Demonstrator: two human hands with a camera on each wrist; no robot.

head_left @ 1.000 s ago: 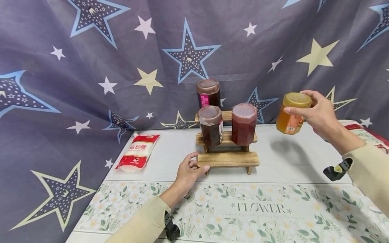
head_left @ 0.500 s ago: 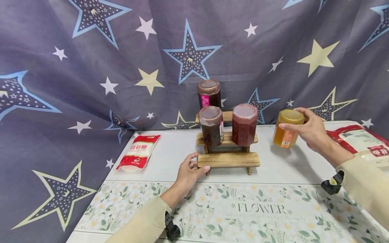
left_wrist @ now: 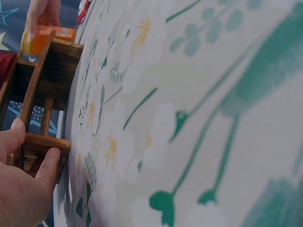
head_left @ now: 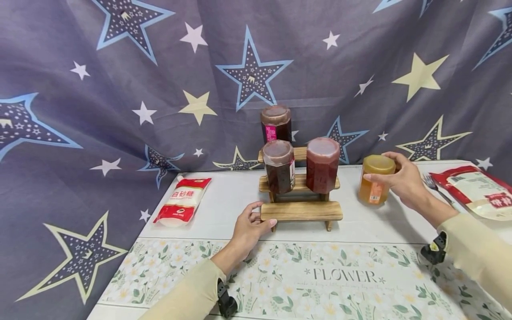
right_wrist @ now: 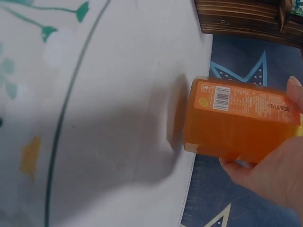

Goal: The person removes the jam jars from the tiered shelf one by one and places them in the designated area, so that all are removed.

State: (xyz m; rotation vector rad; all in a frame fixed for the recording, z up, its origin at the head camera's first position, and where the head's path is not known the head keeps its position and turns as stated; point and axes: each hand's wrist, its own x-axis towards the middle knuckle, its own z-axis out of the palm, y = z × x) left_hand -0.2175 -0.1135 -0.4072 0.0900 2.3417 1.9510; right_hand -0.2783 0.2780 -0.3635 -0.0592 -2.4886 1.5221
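My right hand grips an eight-sided jar with orange contents and a yellow lid, thumb and fingers around its upper part. In the right wrist view, the base of this jar is close over the white cloth, beside its shadow. My left hand holds the left end of the lowest step of a three-step wooden stand. One dark jar is on the top step. The middle step bears another dark jar at left and a dark red jar at right.
A white and red sugar bag lies at the left of the table. At the right are a fork and a red and white packet. A star-patterned curtain hangs behind; a floral cloth strip covers the front.
My right hand has lowered the orange jar toward the table and brought it slightly left. My left hand has stayed on the stand. The fork has come into sight behind the right arm.
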